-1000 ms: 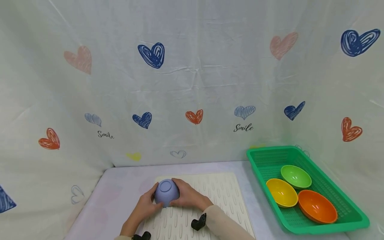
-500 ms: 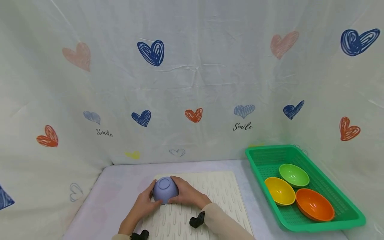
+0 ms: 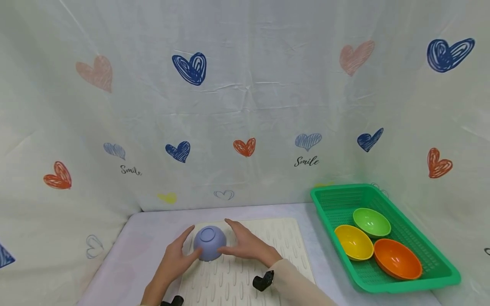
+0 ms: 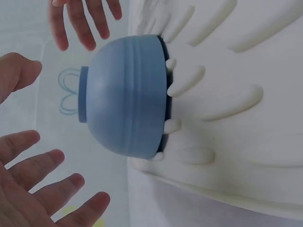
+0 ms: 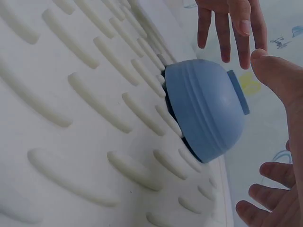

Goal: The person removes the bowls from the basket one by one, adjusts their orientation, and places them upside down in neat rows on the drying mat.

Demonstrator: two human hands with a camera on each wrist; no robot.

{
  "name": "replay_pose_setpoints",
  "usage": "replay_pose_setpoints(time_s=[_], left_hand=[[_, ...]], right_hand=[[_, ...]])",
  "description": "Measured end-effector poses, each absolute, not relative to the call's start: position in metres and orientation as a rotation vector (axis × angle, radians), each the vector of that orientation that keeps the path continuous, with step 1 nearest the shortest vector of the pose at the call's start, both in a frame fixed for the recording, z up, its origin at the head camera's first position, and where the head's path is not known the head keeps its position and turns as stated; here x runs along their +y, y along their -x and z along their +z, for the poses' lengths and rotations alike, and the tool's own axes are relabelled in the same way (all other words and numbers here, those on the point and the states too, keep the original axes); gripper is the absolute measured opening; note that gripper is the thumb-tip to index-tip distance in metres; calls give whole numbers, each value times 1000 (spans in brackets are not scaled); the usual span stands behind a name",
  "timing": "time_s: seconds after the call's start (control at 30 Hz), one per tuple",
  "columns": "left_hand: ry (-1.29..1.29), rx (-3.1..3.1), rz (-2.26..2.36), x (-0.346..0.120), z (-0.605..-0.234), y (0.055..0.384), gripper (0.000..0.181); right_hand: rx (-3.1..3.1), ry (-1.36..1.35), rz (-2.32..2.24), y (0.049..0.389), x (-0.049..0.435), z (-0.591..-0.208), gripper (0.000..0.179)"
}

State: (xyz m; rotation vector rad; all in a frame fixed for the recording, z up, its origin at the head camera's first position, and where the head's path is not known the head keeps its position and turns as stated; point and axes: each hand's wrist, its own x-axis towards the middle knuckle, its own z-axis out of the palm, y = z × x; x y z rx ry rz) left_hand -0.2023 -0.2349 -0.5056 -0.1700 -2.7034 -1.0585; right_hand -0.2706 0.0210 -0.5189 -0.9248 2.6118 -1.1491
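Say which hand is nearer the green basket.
Right. The right hand is left of the green basket, on the basket side of the blue bowl; the left hand is farther left, across the bowl.

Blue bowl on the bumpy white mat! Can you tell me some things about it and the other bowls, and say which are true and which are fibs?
1. The blue bowl sits upside down on the white mat. True.
2. The left grip holds the blue bowl. False: it does not touch the bowl.
3. The green basket has three bowls in it. True.
4. The orange bowl is upside down too. False: its hollow side faces up.
5. The yellow bowl lies on the white mat. False: it is in the green basket.
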Motion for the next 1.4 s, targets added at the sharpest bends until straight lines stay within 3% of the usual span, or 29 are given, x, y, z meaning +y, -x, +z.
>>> replay_pose_setpoints(time_s=[0.93,1.4], left_hand=[[348,-2660,-645,-188,-478,168,75],[287,-2570,-869,-148,-482,163,74]], right_hand=[[2761,853,-989,227,104,-467,99],[2913,811,-1003,221,156,-458,96]])
